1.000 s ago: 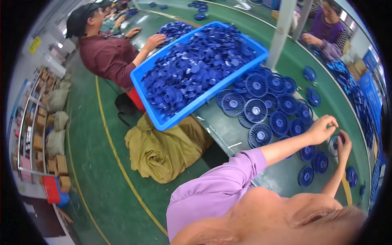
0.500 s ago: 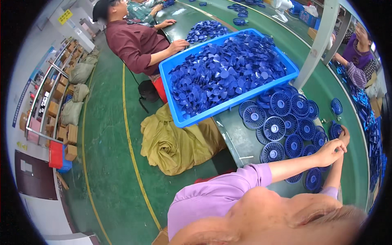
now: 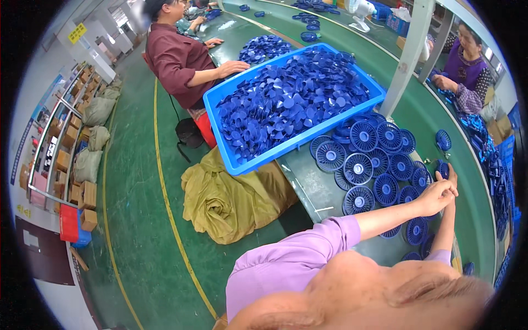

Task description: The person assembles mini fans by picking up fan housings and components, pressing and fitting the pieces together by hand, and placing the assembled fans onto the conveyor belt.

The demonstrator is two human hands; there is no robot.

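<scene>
My right hand [image 3: 452, 179] reaches to the near side of the green belt, its fingers closed on a small round dark-blue fan guard [image 3: 441, 168]. Crossing in front of the right wrist, my left hand [image 3: 436, 197] has its fingers curled together; whatever they hold, if anything, is hidden. Beside both hands, several blue slotted fan guards [image 3: 385, 188] lie overlapping on the table, some stacked. Another blue guard [image 3: 443, 138] rests on the belt just beyond the right hand.
A large blue tray [image 3: 220, 151] heaped with blue fan blades [image 3: 289, 102] stands on the table [image 3: 300, 170]. A metal post [image 3: 408, 63] rises beside the green belt [image 3: 467, 206]. Co-workers sit at left and across the belt. Olive cloth [image 3: 220, 203] drapes below the tray.
The whole view has shifted slightly. My hands stay crossed near the same guard. A guard now shows on the belt at lower right. The co-worker across the belt has brought their hands together.
</scene>
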